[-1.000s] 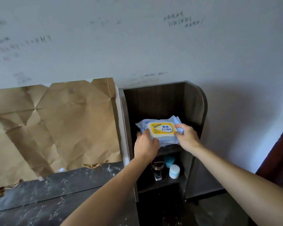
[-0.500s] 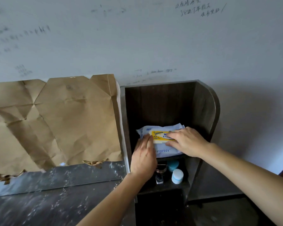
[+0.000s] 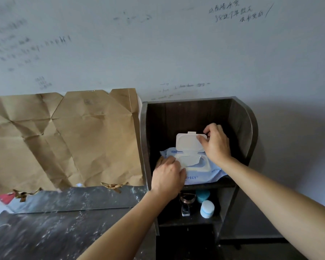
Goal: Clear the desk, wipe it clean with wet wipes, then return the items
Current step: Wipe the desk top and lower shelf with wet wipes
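**Pack opened on the shelf, wipe not yet drawn**

One wet wipes pack (image 3: 212, 173) lies on the upper shelf (image 3: 225, 184) of the dark shelf unit (image 3: 242, 119) at the worktop's (image 3: 64, 231) right end; its long axis runs left to right along the shelf's front edge. The right hand (image 3: 217, 145) pinches the one white lid (image 3: 189, 142), flipped upright toward the back. The left hand (image 3: 167, 177) grips the pack's front left corner, fingers curled; whether they hold a wipe I cannot tell. The oval opening (image 3: 189, 160) lies between the hands, just right of the left fingers and below the right ones; the left hand is nearer, so it probably draws the wipe. Below stand two blue-capped jars (image 3: 207, 209) and one small dark bottle (image 3: 185, 203).
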### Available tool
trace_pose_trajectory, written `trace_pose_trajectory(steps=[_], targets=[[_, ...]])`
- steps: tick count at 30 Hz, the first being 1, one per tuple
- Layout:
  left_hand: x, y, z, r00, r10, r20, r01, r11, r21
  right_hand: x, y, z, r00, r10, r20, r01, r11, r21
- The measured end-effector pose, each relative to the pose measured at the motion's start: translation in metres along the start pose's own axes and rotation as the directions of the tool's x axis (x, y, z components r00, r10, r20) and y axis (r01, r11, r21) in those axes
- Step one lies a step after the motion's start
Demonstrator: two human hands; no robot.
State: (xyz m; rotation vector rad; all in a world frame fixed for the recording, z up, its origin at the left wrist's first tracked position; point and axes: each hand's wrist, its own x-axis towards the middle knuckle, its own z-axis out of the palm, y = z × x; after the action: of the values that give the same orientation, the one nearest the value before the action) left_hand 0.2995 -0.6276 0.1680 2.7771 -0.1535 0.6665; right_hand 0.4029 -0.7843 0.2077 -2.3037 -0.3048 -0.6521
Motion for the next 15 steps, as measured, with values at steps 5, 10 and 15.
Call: trace_pose_trajectory(steps=[5,10,15], targets=[[0.019,0.011,0.005,0.996,-0.067,0.066,0.072,0.995,-0.068,-0.003,0.001,-0.002,0.919,0.213,0.333,-0.137,0.962,-0.236],[0.022,0.004,0.01,0.991,-0.125,0.046,0.13,0.984,-0.123,-0.002,-0.015,-0.002,0.835,0.281,0.472,-0.432,0.867,0.249],[0.027,-0.003,0.011,0.974,-0.226,-0.01,0.217,0.947,-0.237,-0.008,-0.023,0.002,0.788,0.274,0.552,-0.527,0.762,0.376]])
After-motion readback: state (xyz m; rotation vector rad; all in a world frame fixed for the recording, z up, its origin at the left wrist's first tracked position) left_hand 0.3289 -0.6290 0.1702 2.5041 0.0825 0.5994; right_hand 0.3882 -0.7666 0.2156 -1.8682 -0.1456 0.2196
